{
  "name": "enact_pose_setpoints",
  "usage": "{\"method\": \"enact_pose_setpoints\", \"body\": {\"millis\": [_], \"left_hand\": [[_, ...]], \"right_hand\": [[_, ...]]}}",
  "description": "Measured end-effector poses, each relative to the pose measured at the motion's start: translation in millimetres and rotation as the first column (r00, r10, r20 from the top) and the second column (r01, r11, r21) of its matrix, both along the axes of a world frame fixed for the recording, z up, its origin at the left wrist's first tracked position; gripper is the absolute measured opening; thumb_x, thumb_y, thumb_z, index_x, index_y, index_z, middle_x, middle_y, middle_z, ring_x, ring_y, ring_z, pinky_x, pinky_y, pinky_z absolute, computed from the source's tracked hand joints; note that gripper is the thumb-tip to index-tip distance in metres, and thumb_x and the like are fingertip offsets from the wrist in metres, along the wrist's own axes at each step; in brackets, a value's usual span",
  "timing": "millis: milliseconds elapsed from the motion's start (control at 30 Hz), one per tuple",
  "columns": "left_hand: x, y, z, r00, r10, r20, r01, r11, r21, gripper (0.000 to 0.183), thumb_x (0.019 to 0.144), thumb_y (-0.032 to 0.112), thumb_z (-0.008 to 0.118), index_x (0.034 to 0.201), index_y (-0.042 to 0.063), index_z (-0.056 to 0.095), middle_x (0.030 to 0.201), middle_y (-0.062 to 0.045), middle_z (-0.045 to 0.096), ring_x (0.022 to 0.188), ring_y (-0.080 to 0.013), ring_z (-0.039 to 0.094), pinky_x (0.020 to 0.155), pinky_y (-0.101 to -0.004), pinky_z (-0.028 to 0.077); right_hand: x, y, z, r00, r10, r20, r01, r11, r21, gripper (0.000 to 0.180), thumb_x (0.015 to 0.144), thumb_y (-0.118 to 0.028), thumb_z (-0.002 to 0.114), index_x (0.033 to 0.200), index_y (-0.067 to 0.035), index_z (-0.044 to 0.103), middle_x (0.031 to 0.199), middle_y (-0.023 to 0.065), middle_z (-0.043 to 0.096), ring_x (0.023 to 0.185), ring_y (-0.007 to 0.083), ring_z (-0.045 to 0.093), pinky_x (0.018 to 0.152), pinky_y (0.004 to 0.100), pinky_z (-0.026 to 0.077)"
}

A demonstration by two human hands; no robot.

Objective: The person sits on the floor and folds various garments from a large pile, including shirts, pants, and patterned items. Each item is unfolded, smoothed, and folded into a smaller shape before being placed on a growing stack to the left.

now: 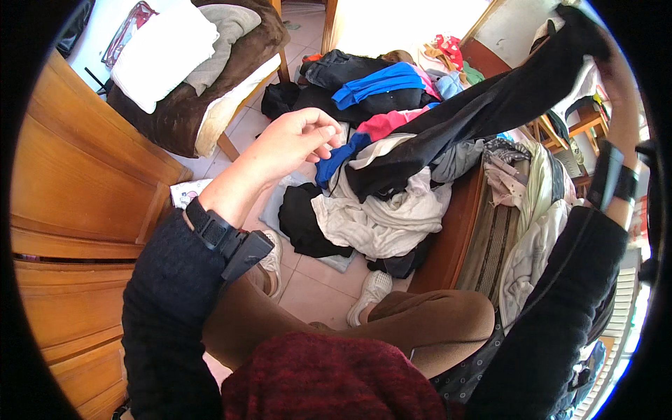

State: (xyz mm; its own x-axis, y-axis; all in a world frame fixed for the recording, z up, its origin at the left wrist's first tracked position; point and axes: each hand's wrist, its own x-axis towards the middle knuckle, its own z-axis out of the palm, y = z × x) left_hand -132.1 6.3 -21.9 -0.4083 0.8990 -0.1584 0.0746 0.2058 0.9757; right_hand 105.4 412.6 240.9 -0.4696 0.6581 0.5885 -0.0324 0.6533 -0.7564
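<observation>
My right hand (615,79) is raised at the upper right and grips one end of a long black garment (488,113). The garment slants down to the left, and its lower end rests on a heap of clothes. Part of this hand is dim at the picture's rim. My left hand (307,134) hovers over the heap's left side, fingers loosely curled, holding nothing that I can see. Below the black garment lies a crumpled white cloth (383,220). A black cloth (302,220) is to its left, and a blue sleeve (341,157) shows near my left fingers.
More clothes pile up behind, including a blue garment (380,84) and dark jeans (341,68). A wooden cabinet (84,194) stands at left. A chair with a brown throw (173,115) carries a white pillow (165,55). Along the right runs a brown wooden edge (451,241) beside draped clothes.
</observation>
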Motion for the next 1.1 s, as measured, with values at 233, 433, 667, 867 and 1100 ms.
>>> {"method": "enact_pose_setpoints", "body": {"millis": [233, 433, 667, 867, 1100], "left_hand": [[-1, -3, 0, 1.000, -0.014, 0.000, 0.014, 1.000, -0.026, 0.022, 0.094, 0.018, 0.051, 0.107, 0.003, 0.059, 0.095, -0.005, 0.064, 0.078, -0.0101, 0.059, 0.072, -0.0248, 0.049], [-4, 4, -5, 0.999, -0.018, 0.040, 0.020, 0.998, -0.052, 0.021, 0.094, 0.019, 0.053, 0.105, 0.003, 0.059, 0.094, -0.005, 0.064, 0.076, -0.0101, 0.058, 0.072, -0.0238, 0.049], [7, 8, -11, 0.999, -0.042, 0.029, 0.044, 0.997, -0.056, 0.017, 0.093, 0.014, 0.055, 0.105, 0.002, 0.058, 0.093, -0.007, 0.064, 0.080, -0.0107, 0.058, 0.074, -0.0255, 0.049], [1, 12, -14, 0.999, -0.027, 0.039, 0.031, 0.995, -0.092, 0.017, 0.094, 0.014, 0.054, 0.105, 0.001, 0.059, 0.093, -0.007, 0.064, 0.081, -0.0110, 0.059, 0.075, -0.0244, 0.049], [6, 18, -15, 0.999, -0.029, 0.033, 0.033, 0.993, -0.112, 0.017, 0.095, 0.014, 0.053, 0.104, 0.001, 0.059, 0.094, -0.007, 0.063, 0.081, -0.0110, 0.059, 0.076, -0.0248, 0.049]], "right_hand": [[-33, 87, -40, 0.993, -0.114, 0.006, 0.114, 0.982, -0.149, 0.028, 0.094, -0.020, 0.052, 0.113, 0.001, 0.054, 0.099, 0.0105, 0.064, 0.093, 0.0208, 0.062, 0.094, 0.0313, 0.046], [-51, 138, -119, 0.714, -0.361, 0.600, 0.161, 0.918, 0.361, 0.055, 0.085, -0.047, 0.059, 0.110, 0.002, 0.058, 0.105, 0.0142, 0.062, 0.091, 0.0230, 0.060, 0.081, 0.0344, 0.044], [-75, 42, -392, 0.102, 0.517, 0.850, -0.070, 0.856, -0.512, 0.031, 0.084, -0.033, 0.059, 0.091, -0.004, 0.069, 0.080, 0.0091, 0.069, 0.070, 0.0209, 0.065, 0.065, 0.0329, 0.052], [-36, -30, -563, 0.174, 0.066, 0.983, 0.060, 0.995, -0.078, 0.083, 0.069, -0.031, 0.074, 0.137, -0.001, 0.038, 0.119, 0.0246, 0.058, 0.108, 0.0382, 0.057, 0.091, 0.0384, 0.046], [-38, -23, -560, 0.259, 0.116, 0.959, -0.115, 0.989, -0.089, 0.046, 0.078, -0.024, 0.058, 0.109, 0.010, 0.057, 0.104, 0.0307, 0.060, 0.097, 0.0411, 0.060, 0.085, 0.0409, 0.047]]}}
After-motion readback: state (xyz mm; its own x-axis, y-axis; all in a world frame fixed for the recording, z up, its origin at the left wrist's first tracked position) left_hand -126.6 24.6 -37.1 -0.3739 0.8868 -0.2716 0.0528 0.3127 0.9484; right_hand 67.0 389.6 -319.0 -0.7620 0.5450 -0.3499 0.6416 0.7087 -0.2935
